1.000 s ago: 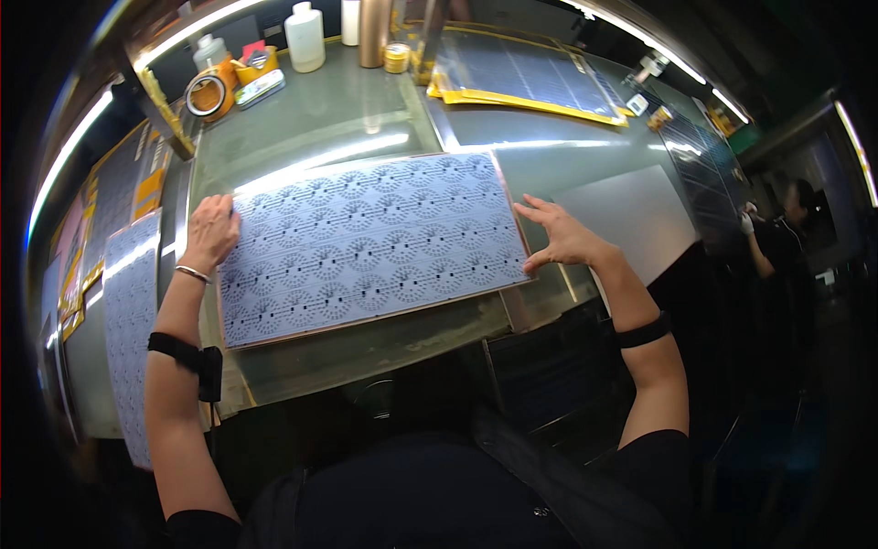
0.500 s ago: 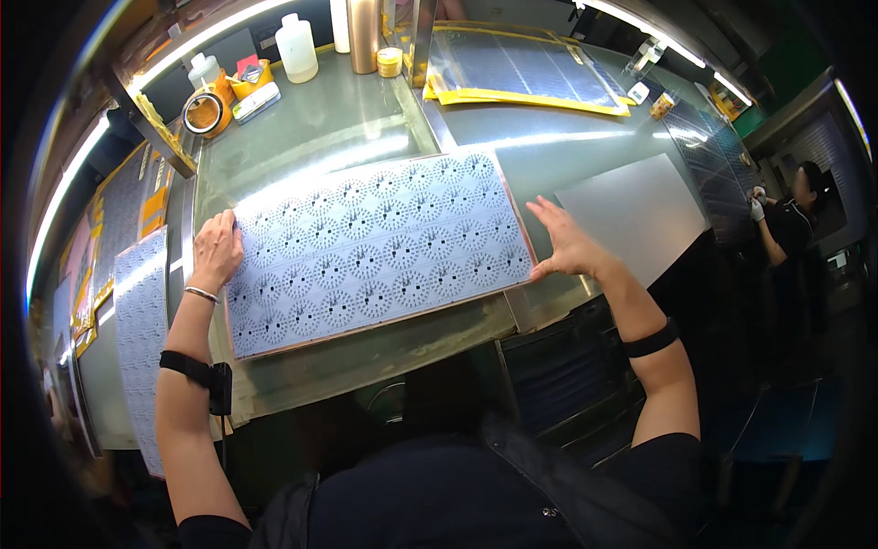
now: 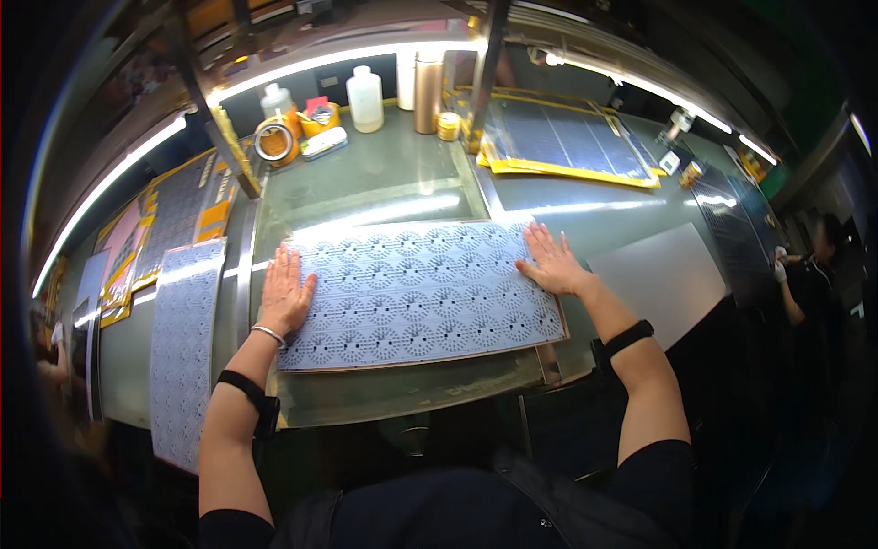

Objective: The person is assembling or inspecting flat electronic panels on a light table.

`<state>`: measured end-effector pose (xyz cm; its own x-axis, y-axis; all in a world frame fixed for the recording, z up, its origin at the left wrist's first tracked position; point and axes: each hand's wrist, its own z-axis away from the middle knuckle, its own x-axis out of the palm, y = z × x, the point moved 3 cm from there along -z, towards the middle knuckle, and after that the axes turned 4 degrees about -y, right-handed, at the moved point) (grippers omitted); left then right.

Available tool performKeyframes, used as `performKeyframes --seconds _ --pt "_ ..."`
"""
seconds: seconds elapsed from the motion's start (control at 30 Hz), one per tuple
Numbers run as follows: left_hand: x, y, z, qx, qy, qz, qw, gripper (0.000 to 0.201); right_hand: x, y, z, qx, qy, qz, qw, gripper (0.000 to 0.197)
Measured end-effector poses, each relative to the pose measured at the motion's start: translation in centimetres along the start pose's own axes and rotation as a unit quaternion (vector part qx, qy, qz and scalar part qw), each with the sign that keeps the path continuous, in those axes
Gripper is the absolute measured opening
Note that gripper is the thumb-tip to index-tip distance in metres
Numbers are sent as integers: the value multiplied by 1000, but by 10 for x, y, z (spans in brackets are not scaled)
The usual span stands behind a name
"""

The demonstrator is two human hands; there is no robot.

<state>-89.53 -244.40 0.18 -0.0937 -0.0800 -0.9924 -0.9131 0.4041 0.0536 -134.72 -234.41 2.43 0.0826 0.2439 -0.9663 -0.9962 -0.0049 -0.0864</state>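
Observation:
A white circuit board panel (image 3: 422, 295) with rows of dark round patterns and a thin copper-coloured edge lies flat on the glass-topped bench (image 3: 375, 188). My left hand (image 3: 287, 295) rests on its left end, fingers stretched out and pointing away from me. At the panel's far right corner, my right hand (image 3: 554, 265) lies with fingers extended and the thumb spread inward over the surface. Neither hand grips anything. To the left of the bench's metal strip (image 3: 247, 265) is a second patterned white panel (image 3: 186, 352), its near end reaching past the bench edge.
A plain grey sheet (image 3: 660, 282) lies to the right. Behind stand a white plastic bottle (image 3: 366, 99), a copper-coloured flask (image 3: 427, 93) and tape rolls (image 3: 275, 143). A yellow-taped frame (image 3: 572, 137) sits at the far right. A co-worker (image 3: 809, 274) is at the right edge.
My left hand has flattened on the panel's left end. The right hand has moved from beside the right edge onto the far right corner. The panel lies straighter, and the view has shifted.

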Motion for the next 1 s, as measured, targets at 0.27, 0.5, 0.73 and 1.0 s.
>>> performKeyframes --seconds 0.27,0.5,0.73,1.0 --pt "9 -18 8 -74 74 223 969 58 -18 -12 50 -19 59 43 997 76" --pt "-55 20 158 72 67 79 992 58 19 -29 150 -11 69 -58 996 69" --pt "-66 42 238 65 75 192 976 35 40 -27 156 -10 93 -85 992 59" --pt "-9 36 303 -361 -99 783 497 34 44 -40 153 7 210 -62 976 47"
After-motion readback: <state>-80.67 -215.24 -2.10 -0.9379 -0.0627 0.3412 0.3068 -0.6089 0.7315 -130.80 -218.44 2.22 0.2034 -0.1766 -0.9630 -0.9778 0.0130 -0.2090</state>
